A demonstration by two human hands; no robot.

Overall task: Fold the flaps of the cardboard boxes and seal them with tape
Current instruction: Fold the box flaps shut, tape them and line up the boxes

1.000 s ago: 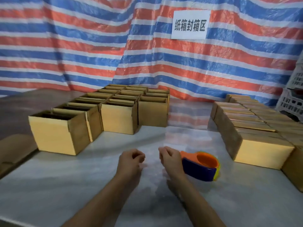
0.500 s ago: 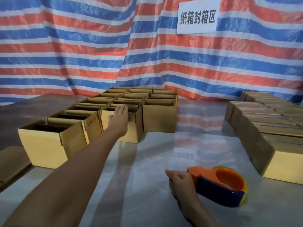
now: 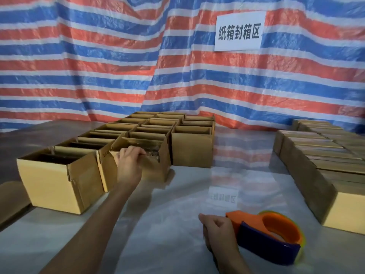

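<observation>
one open box (image 3: 156, 172) newly clamped in left hand (image 3: 128, 165) fingers; right hand (image 3: 219, 230) fingers curled, empty

A makeshift packing station; striped tarpaulin (image 3: 98, 66) for walls, a paper sign (image 3: 239, 33), rows of cardboard boxes (image 3: 191, 151), a tape dispenser (image 3: 270, 238).

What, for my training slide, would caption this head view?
Left hand grips the near edge of an open cardboard box while the right hand holds the tape dispenser on the table.
</observation>
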